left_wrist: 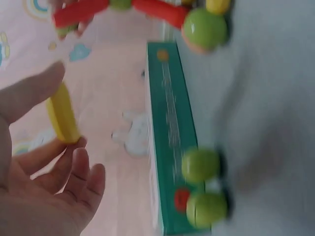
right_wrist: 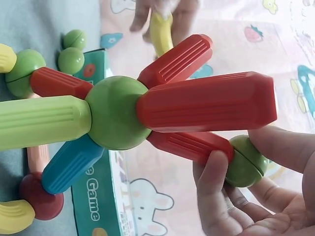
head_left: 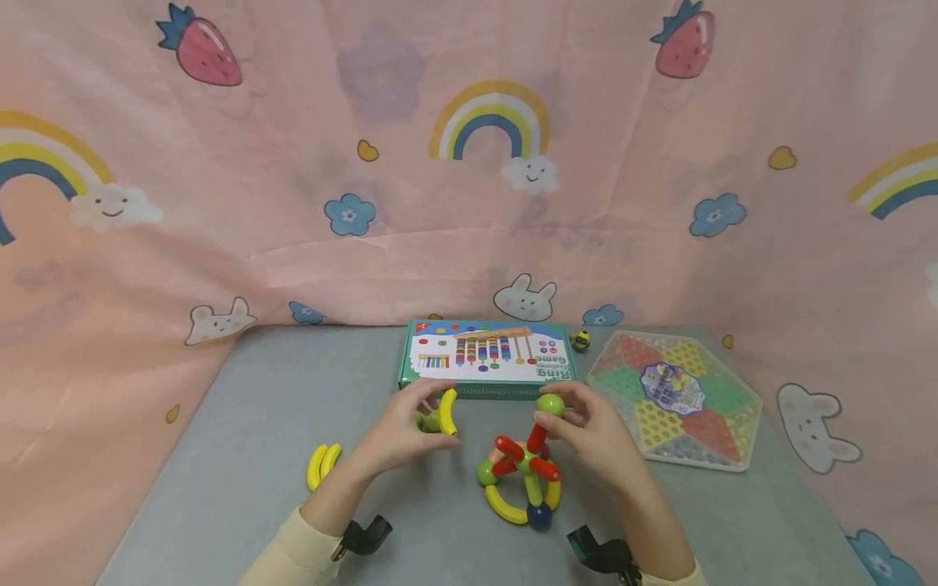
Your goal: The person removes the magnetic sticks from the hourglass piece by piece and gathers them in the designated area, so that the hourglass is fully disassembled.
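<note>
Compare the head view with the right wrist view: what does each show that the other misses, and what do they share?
Only the head view shows the hexagonal peg board, the two spare yellow curved pieces and the grey table. Only the right wrist view shows the green hub ball with its ribbed rods close up. Both show the right hand pinching a green ball, the left hand holding a yellow curved piece, and the game box.

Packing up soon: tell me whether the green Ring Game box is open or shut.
Shut. The box lies flat on the table with its printed lid on; no contents show.
</note>
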A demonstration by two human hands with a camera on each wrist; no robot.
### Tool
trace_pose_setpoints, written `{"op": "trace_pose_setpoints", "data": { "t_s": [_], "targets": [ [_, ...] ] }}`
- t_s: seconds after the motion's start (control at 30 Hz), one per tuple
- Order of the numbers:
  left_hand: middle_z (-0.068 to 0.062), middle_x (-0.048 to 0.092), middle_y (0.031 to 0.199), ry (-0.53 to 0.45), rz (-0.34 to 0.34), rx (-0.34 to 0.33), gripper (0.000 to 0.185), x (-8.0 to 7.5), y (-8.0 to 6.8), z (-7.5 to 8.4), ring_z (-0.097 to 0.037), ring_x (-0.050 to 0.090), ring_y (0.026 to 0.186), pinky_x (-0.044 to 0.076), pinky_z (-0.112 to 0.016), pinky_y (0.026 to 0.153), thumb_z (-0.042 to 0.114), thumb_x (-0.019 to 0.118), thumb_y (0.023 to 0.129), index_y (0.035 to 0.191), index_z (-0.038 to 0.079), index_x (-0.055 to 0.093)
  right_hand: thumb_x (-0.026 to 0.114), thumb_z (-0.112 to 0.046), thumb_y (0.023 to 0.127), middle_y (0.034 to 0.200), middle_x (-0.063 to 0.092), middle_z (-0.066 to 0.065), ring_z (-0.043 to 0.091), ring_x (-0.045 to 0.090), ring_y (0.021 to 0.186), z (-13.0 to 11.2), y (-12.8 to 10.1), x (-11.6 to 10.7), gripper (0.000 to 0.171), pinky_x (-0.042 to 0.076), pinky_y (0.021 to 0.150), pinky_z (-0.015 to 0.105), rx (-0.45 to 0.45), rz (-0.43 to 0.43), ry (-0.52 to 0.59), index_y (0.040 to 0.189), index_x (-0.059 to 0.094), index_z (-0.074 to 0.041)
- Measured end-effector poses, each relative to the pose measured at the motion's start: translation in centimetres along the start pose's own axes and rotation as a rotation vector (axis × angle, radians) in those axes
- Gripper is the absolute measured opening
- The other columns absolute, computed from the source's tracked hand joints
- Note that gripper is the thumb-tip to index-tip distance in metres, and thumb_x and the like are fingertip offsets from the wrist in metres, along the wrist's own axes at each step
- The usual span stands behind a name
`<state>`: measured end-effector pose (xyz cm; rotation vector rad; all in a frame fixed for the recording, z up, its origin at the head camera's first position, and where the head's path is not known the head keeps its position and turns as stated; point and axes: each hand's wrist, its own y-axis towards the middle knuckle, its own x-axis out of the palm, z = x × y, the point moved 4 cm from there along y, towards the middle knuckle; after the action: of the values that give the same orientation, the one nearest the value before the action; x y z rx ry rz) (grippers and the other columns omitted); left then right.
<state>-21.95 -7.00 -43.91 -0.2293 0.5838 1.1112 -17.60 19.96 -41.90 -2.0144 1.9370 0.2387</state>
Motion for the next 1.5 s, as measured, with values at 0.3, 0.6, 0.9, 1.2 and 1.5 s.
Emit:
{"op": "trace_pose_setpoints", "data": {
  "t_s": [0.3, 0.6, 0.9, 1.2, 1.5],
  "targets": [
    [-0.005, 0.06, 0.138, 0.34, -0.045, -0.024, 0.076, -4.7, -3.4, -5.1, -0.029, 0.047, 0.129, 0.038, -0.059, 0.106, 0.016, 0.094, 0.067, 0.135, 0.011, 0.062, 0.074, -0.029, 0.093, 0.131, 0.064, 0.013, 0.021, 0.068, 0.102, 0.0, 0.0, 0.0, 0.045, 0.058, 0.084, 0.035, 0.007, 0.008, -0.028, 0.133, 0.058, -0.014],
    [-0.006, 0.064, 0.132, 0.438, -0.033, -0.092, 0.076, -6.3, -6.0, -9.0, -0.032, 0.049, 0.128, 0.032, -0.061, 0.106, 0.021, 0.096, 0.062, 0.13, 0.008, 0.064, 0.074, -0.028, 0.093, 0.131, 0.064, 0.013, 0.022, 0.068, 0.104, -0.2, 0.0, -0.2, 0.044, 0.058, 0.085, 0.036, 0.015, 0.021, -0.05, 0.132, 0.058, -0.015],
    [-0.005, 0.065, 0.125, 0.463, -0.062, -0.182, 0.074, -6.5, -7.2, -10.1, -0.033, 0.05, 0.124, 0.032, -0.061, 0.104, 0.022, 0.097, 0.059, 0.124, 0.01, 0.064, 0.073, -0.026, 0.094, 0.128, 0.065, 0.012, 0.023, 0.068, 0.104, -0.4, 0.0, 0.0, 0.042, 0.058, 0.085, 0.037, -0.002, 0.006, -0.039, 0.131, 0.059, -0.015],
    [-0.005, 0.064, 0.124, 0.499, -0.083, -0.218, 0.072, -6.7, -7.5, -10.4, -0.034, 0.05, 0.123, 0.034, -0.062, 0.101, 0.018, 0.097, 0.058, 0.121, 0.012, 0.063, 0.072, -0.023, 0.095, 0.132, 0.062, 0.013, 0.021, 0.068, 0.1, -0.4, -0.1, 0.2, 0.041, 0.059, 0.086, 0.04, 0.02, 0.006, -0.017, 0.133, 0.058, -0.015],
    [-0.01, 0.058, 0.14, 0.478, -0.029, -0.127, 0.083, -6.0, -6.6, -7.6, -0.035, 0.047, 0.13, 0.032, -0.065, 0.104, 0.034, 0.091, 0.072, 0.143, 0.012, 0.054, 0.073, -0.024, 0.094, 0.125, 0.064, 0.013, 0.024, 0.068, 0.1, -0.3, 0.0, 0.1, 0.041, 0.06, 0.084, 0.04, 0.006, -0.002, -0.017, 0.132, 0.06, -0.018]
  ]
}}
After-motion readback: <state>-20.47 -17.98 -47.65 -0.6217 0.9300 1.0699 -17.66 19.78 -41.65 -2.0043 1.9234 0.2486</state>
